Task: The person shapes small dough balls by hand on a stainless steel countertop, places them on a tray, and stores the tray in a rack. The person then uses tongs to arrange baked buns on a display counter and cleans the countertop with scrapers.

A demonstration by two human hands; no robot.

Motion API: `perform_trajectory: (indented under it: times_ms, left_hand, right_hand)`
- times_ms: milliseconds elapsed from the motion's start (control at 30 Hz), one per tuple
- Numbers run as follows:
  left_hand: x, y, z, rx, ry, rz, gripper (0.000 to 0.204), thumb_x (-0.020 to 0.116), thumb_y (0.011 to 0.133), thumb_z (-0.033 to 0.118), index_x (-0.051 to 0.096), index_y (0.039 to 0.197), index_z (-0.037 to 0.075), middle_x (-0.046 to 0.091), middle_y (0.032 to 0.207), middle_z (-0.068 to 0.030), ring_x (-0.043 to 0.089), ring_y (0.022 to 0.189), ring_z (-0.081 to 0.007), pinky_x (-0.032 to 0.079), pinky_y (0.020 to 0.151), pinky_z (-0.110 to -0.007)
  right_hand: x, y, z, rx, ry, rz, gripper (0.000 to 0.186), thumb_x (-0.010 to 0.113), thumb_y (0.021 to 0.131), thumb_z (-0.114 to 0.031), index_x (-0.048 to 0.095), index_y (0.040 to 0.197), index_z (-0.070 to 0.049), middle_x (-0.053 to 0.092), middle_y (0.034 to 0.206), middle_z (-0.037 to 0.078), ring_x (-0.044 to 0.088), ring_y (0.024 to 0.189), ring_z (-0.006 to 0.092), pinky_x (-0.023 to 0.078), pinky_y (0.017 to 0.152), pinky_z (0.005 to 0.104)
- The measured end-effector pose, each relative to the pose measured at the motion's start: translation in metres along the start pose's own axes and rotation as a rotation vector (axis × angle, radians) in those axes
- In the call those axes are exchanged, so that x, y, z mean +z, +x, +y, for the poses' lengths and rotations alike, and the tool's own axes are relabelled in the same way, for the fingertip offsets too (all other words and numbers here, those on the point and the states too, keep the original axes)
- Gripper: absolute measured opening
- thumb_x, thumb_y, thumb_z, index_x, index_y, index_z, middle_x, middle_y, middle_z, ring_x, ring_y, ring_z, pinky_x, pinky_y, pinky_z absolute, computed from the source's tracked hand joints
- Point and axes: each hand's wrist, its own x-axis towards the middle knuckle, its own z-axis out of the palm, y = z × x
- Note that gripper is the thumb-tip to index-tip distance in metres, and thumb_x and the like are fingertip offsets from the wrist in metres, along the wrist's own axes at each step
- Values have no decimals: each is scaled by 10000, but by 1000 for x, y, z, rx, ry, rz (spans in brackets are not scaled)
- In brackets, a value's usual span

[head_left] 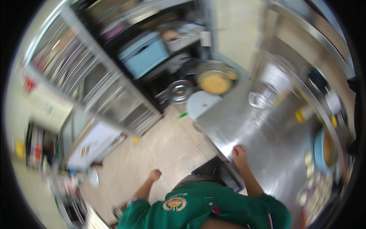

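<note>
My left hand (155,175) hangs over the tiled floor with its fingers curled in. A tiny pale spot shows at its fingertips, too small to name. At the near left edge of the steel worktable (263,149), my right hand (239,156) is closed, and a bit of red shows at its fingers. Blur hides whether that hand touches the metal. On the table's far part lies a clear plastic container or bag (263,93). To the right are a blue bowl (319,150) with brownish contents and many pale pieces (318,194), perhaps dough or vegetable.
A tall rack cabinet (103,76) stands at left, beside dark shelves with a blue box (144,53). A pot of yellow contents (214,82), a round white lid (202,105) and a metal lid (180,91) sit beyond the table. A white chest (95,145) is on the left.
</note>
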Motion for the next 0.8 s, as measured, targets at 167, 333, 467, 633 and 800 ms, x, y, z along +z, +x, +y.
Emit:
perform_trajectory:
  times_ms: [167, 333, 467, 633, 800]
  left_hand:
    - [-63, 30, -9, -23, -146, 271, 345, 632, 881, 308, 703, 1053, 17, 676, 1107, -244, 624, 1061, -419, 510, 926, -465]
    - [-193, 75, -57, -175, -253, 667, 552, 676, 894, 335, 553, 1322, 9, 634, 1191, -276, 622, 1094, -412, 498, 966, -463]
    - [-352, 124, -137, -171, -423, 1011, 766, 694, 901, 378, 401, 1438, -83, 542, 1362, -297, 540, 1245, -414, 442, 1044, -446]
    - [-547, 168, -225, 85, -1262, 1258, 865, 659, 915, 463, 302, 1512, -51, 340, 1564, -234, 337, 1446, -318, 287, 1162, -394]
    - [-655, 193, -281, 41, -1320, 1259, 855, 639, 932, 465, 285, 1515, -52, 349, 1558, -216, 331, 1442, -297, 293, 1146, -372]
  right_hand:
    - [33, 49, 3, -53, 81, -135, 104, 639, 892, -56, 669, 984, -16, 618, 918, 113, 593, 747, 235, 497, 690, 336]
    - [81, 79, -15, -39, 117, -112, 113, 640, 895, -73, 666, 991, -18, 606, 918, 91, 575, 738, 197, 484, 662, 312]
    - [124, 87, -30, 130, 139, -92, 146, 625, 905, -96, 657, 1020, -11, 621, 961, 94, 586, 752, 186, 489, 682, 308]
    - [180, 86, -97, 180, 135, -31, 164, 595, 968, -76, 658, 1100, -1, 659, 968, 62, 616, 855, 128, 504, 775, 271]
    - [255, 100, -229, -243, -242, -290, 192, 616, 927, -69, 656, 1105, -8, 666, 1068, 134, 626, 1047, 278, 503, 906, 375]
